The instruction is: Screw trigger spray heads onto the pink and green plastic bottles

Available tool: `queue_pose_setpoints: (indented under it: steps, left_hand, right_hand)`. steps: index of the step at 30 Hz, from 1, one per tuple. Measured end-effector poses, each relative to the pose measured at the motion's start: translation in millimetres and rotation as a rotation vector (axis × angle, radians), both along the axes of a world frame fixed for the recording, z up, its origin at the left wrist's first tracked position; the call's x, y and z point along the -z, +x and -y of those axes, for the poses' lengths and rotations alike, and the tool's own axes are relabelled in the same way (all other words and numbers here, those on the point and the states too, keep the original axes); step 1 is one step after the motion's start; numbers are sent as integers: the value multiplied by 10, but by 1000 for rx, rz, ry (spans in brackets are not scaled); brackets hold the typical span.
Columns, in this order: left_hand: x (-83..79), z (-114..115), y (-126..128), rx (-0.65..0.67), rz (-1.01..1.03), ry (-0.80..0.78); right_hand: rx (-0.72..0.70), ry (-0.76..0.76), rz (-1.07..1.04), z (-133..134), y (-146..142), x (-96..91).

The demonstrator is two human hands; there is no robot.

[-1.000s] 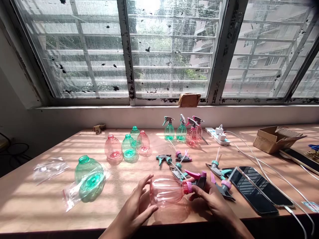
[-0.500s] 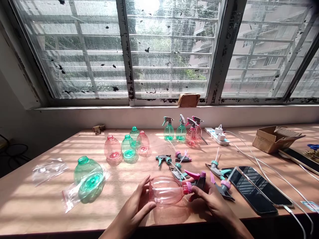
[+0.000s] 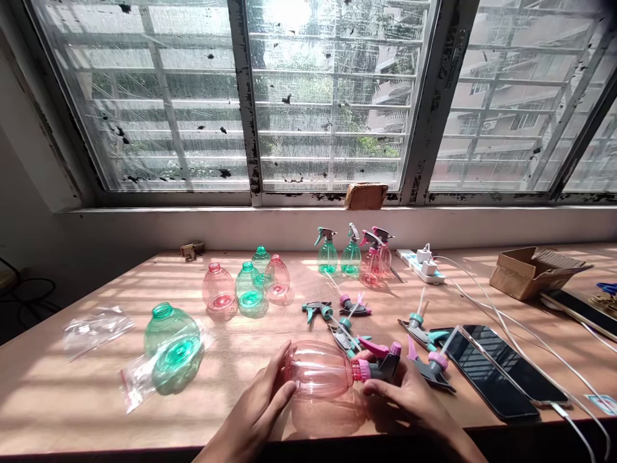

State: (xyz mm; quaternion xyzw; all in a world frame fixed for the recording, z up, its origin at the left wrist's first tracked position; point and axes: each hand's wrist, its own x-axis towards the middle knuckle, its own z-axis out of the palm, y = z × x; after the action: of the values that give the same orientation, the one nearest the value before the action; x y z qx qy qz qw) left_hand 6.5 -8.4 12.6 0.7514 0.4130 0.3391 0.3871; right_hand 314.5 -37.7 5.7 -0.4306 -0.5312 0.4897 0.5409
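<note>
Left grip [image 3: 258, 404] clasping pink bottle [image 3: 321, 372], right grip [image 3: 409, 393] seemingly holding its sprayer [image 3: 384, 367], bottle sideways between both

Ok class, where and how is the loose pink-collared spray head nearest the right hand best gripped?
Probably by its round pink collar, from above and the near side: the spray head lies collar up, and its thin tube leans rightward, away from that approach.

Grimy, barred windows [image 3: 332, 96]; pale wall [image 3: 270, 229] beneath; sun-striped wooden table [image 3: 279, 323]
</note>
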Motion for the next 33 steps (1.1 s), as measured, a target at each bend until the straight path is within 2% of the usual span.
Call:
queue_pose_setpoints:
  steps: [6, 10, 17, 21, 25, 29, 33]
  left_hand:
    - [-17, 13, 35, 142, 81, 54]
    - [-11, 15, 24, 107, 68, 105]
    - [-14, -15, -17, 92, 37, -2]
    - [-3, -8, 4, 119, 67, 71]
    - [-20, 9, 0, 63, 36, 170]
    - [-42, 4, -27, 13, 12, 61]
    - [-50, -4, -26, 58, 11, -41]
  right_hand:
    - [54, -24, -19, 19, 12, -44]
    - [48, 2, -39, 14, 10, -49]
    - [34, 3, -5, 12, 15, -29]
    - [68, -20, -23, 17, 11, -17]
    - [70, -14, -32, 10, 15, 3]
    - [42, -11, -27, 9, 23, 21]
    - [16, -4, 5, 18, 32, 29]
